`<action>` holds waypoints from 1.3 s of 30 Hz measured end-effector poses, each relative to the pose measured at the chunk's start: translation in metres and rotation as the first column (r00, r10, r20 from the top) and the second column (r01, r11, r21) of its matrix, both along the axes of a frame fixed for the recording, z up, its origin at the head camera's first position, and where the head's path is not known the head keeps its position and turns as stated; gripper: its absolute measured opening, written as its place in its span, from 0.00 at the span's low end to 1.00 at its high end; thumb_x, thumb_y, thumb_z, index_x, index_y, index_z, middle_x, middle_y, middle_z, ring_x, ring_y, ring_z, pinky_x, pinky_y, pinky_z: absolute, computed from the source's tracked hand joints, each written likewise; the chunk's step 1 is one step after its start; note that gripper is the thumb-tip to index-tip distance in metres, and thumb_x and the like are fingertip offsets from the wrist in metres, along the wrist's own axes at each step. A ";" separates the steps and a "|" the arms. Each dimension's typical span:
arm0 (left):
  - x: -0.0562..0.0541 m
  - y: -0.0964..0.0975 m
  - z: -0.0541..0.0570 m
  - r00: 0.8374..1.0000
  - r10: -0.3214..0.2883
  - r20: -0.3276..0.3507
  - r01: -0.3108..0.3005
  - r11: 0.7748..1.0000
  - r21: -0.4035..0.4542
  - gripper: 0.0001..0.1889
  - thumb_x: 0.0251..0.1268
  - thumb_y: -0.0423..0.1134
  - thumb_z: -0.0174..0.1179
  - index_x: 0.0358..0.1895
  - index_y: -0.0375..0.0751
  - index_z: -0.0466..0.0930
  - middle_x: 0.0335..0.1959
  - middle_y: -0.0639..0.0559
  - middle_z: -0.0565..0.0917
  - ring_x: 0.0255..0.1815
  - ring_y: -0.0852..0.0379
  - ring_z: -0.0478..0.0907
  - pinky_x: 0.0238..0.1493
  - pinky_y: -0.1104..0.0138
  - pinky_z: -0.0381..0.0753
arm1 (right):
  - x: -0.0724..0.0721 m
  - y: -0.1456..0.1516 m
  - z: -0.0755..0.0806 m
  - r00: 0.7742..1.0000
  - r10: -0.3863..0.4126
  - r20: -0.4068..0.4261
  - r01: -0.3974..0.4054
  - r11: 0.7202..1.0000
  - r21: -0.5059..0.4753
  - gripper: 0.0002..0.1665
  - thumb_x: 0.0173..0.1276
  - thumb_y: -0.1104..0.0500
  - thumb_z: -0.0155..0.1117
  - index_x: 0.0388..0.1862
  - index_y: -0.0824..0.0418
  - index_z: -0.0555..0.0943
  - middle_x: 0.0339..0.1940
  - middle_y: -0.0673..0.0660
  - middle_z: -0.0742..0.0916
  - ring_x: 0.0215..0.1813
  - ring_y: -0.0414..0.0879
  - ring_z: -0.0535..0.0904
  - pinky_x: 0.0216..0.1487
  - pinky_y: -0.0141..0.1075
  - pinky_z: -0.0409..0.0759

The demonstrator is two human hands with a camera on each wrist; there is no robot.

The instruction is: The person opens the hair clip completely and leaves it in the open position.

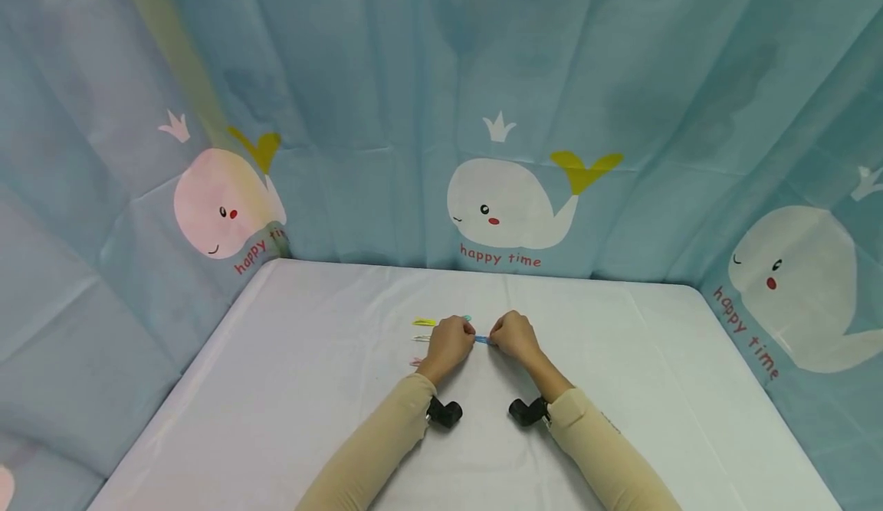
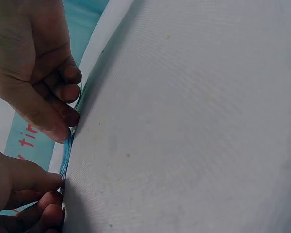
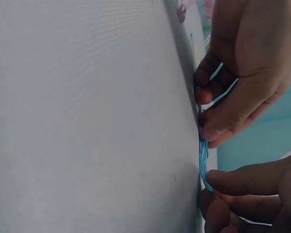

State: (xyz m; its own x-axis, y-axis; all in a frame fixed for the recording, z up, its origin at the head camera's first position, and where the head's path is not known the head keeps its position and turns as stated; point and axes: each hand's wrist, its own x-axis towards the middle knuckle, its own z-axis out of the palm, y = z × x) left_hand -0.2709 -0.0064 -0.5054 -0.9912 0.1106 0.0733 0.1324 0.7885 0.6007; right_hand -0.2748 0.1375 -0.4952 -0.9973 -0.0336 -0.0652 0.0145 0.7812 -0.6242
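Plainly blue, thin and stranded, the bundle [image 2: 66, 153] stretches between left hand [image 1: 451, 342] and right hand [image 1: 516, 336]; both pinch it.

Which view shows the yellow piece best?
The head view: the yellow piece shows plainly on the table beside the left hand. Left wrist doesn't show it; right wrist has only a pale yellowish blur, which I can't confirm.

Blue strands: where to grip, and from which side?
Likely best pinched at either end of the short visible span of the blue strands, beside the left hand and right hand, thumb against fingers, coming from above and the person's side. They're thin, run left to right and lie low over the white table, leaving little room underneath. True ends hidden.
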 end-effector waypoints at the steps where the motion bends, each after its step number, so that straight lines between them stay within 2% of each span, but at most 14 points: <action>1: -0.001 0.000 0.000 1.000 0.001 0.015 -0.001 1.000 0.007 0.05 0.59 0.31 0.63 0.28 0.39 0.87 0.27 0.50 0.86 0.28 0.56 0.81 0.32 0.65 0.79 | 0.000 0.000 0.000 1.000 -0.002 0.001 0.002 1.000 -0.001 0.04 0.54 0.66 0.71 0.23 0.66 0.87 0.22 0.56 0.87 0.25 0.45 0.78 0.26 0.33 0.75; 9: 0.004 -0.003 0.000 1.000 -0.004 0.014 0.003 0.999 0.052 0.05 0.58 0.30 0.63 0.26 0.40 0.87 0.25 0.50 0.86 0.25 0.57 0.78 0.31 0.66 0.77 | -0.001 0.002 -0.002 0.999 -0.001 0.041 0.003 0.998 -0.068 0.04 0.53 0.67 0.70 0.21 0.66 0.87 0.18 0.54 0.86 0.22 0.43 0.76 0.24 0.31 0.71; 16: 0.006 -0.007 -0.004 0.999 -0.039 -0.006 0.039 0.991 0.126 0.05 0.58 0.32 0.63 0.29 0.41 0.88 0.29 0.50 0.88 0.28 0.58 0.80 0.32 0.66 0.77 | 0.000 0.007 -0.005 0.999 -0.005 0.052 0.014 0.985 -0.172 0.05 0.55 0.66 0.70 0.23 0.66 0.87 0.15 0.53 0.84 0.18 0.41 0.73 0.21 0.31 0.70; 20: 0.004 -0.010 -0.004 0.999 -0.032 0.035 0.025 0.981 0.193 0.04 0.58 0.32 0.64 0.29 0.40 0.88 0.30 0.49 0.88 0.28 0.59 0.77 0.31 0.67 0.74 | -0.001 0.008 -0.005 0.998 0.000 0.063 0.014 0.974 -0.225 0.04 0.56 0.66 0.69 0.24 0.67 0.87 0.14 0.52 0.83 0.18 0.41 0.72 0.22 0.31 0.70; 26: 0.004 -0.013 0.003 0.997 -0.029 0.076 0.009 0.967 0.256 0.04 0.59 0.32 0.64 0.31 0.39 0.88 0.31 0.48 0.87 0.28 0.60 0.74 0.31 0.68 0.72 | -0.004 0.009 -0.004 0.995 -0.017 0.103 0.050 0.946 -0.321 0.04 0.57 0.66 0.69 0.27 0.68 0.88 0.16 0.52 0.84 0.19 0.41 0.73 0.23 0.32 0.70; 34: 0.007 -0.020 0.002 0.992 -0.052 0.116 0.007 0.935 0.354 0.05 0.59 0.31 0.63 0.33 0.36 0.88 0.28 0.48 0.86 0.26 0.62 0.71 0.29 0.72 0.70 | -0.001 0.007 -0.006 0.990 -0.005 0.138 0.060 0.914 -0.401 0.06 0.59 0.65 0.69 0.30 0.69 0.87 0.13 0.50 0.82 0.16 0.40 0.71 0.19 0.31 0.70; 39: 0.008 -0.022 0.002 0.983 -0.091 0.160 0.021 0.919 0.395 0.05 0.60 0.31 0.63 0.35 0.34 0.88 0.26 0.47 0.86 0.24 0.64 0.72 0.27 0.73 0.70 | 0.001 0.008 -0.005 0.985 -0.002 0.172 0.082 0.884 -0.460 0.06 0.58 0.66 0.69 0.31 0.70 0.87 0.14 0.51 0.82 0.17 0.40 0.73 0.20 0.31 0.70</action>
